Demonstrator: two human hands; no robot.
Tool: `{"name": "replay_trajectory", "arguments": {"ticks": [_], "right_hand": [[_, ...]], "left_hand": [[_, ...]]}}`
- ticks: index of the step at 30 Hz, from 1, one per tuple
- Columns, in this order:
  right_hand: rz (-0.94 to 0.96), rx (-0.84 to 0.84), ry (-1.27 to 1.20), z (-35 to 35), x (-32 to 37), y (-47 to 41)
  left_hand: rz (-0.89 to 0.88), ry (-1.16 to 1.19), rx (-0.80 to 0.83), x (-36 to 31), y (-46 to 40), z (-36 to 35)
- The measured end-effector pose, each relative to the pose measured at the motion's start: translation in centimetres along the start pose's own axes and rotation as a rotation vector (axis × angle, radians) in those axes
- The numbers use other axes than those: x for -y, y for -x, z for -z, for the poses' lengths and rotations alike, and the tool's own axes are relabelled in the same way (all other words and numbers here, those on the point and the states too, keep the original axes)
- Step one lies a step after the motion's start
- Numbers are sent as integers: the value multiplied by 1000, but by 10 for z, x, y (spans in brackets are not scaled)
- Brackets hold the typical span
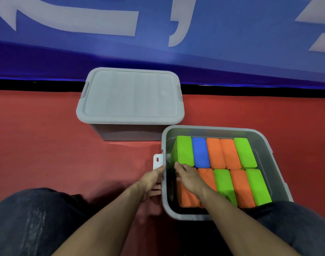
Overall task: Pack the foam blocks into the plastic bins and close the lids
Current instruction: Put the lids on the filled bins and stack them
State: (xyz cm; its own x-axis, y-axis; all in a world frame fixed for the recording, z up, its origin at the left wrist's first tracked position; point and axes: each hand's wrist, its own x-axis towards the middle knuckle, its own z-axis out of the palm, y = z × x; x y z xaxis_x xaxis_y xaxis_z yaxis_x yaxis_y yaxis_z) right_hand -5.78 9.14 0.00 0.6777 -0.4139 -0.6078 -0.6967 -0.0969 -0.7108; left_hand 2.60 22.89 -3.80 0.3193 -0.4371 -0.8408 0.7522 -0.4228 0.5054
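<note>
Foam blocks [215,170] fill our open bin [209,129] on red floor [47,145] below a blue banner [231,43] with unreadable white lettering; left hand [151,179] fingers grip the rim, right hand [188,177] fingers rest flat on blocks.

The right hand [188,177] covers the top of the near-left orange foam block [187,195]. The closed bin [129,100] conceals its contents. The banner [158,24] lettering is cut off at the frame's top.
</note>
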Motion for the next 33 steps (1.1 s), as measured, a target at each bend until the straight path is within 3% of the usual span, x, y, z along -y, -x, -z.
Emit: {"name": "replay_trajectory", "arguments": {"ticks": [7, 15, 33], "right_hand": [[27, 3, -26, 4, 5, 0], [56, -22, 135, 4, 6, -3], [205, 74, 383, -57, 51, -13]], "left_hand": [[8, 13, -18, -1, -7, 3], [-84, 7, -183, 3, -3, 32], [-103, 117, -635, 31, 71, 204]]}}
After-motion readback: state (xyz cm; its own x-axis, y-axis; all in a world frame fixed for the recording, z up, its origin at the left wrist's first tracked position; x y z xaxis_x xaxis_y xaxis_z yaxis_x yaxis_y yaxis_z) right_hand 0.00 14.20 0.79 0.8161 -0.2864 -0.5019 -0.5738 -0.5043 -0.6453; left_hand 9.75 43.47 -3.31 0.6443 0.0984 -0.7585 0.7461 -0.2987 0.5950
